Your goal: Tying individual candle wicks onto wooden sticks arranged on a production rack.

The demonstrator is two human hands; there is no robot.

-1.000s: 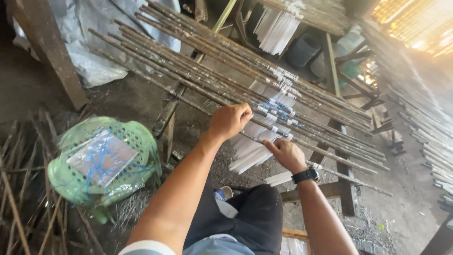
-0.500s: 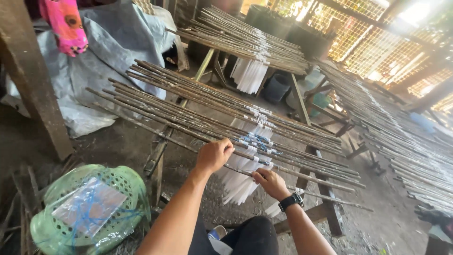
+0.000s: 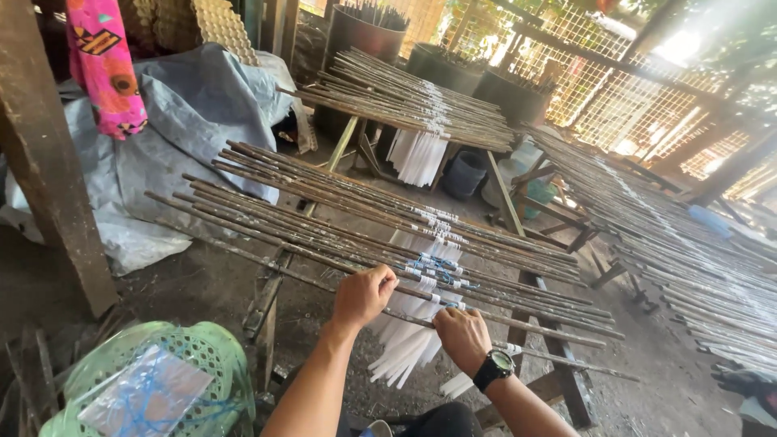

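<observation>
A row of long dark bamboo rods (image 3: 340, 226) lies across a low metal rack in front of me, with white paper strips (image 3: 409, 340) hanging down from their middle. My left hand (image 3: 364, 295) is closed around one of the nearest rods. Just to its right, my right hand (image 3: 461, 336), with a black watch on the wrist, grips the same near rod where the white strips hang. Blue ties (image 3: 437, 265) mark several rods just beyond my hands.
A green plastic basket (image 3: 202, 356) holding a clear bag sits at my lower left. A wooden post (image 3: 48, 162) and a grey tarp (image 3: 186, 121) stand to the left. More racks of rods (image 3: 413, 101) fill the back and right side (image 3: 688, 251). Dark buckets stand at the far end.
The camera has tilted up, showing more of the shed beyond. Both hands have stayed on the near rods, the right hand moving slightly along the rod.
</observation>
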